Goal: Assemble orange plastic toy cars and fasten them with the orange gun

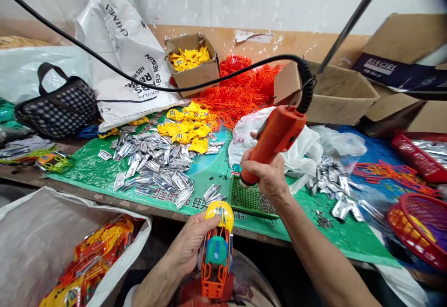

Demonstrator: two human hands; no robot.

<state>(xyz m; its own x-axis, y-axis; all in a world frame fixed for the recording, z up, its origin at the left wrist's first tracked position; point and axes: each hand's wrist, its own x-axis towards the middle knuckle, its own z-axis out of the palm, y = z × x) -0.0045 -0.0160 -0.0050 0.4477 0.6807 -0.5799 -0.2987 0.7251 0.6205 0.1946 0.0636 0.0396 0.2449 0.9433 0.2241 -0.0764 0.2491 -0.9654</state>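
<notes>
My left hand (190, 239) is closed around a toy car body (216, 251) with a yellow front piece, an orange frame and a teal block in its middle. The thumb lies on the yellow part, low over the table's front edge. In my right hand (267, 172) is an orange electric screwdriver (274, 144), gripped around its body and tilted, its white-ringed nose pointing down left. Its bit cannot be made out. Beneath that nose sits a green basket (240, 200) with many small metal screws. Silver plates (157, 167) and yellow parts (188, 125) are heaped to the left.
A black cable (209, 81) runs from the screwdriver across the view. Orange frames (237, 88), a carton of yellow parts (195, 71) and a white sack (122, 55) stand behind. An open bag (21, 232) of toy bodies is lower left; red baskets (419, 228) are at right.
</notes>
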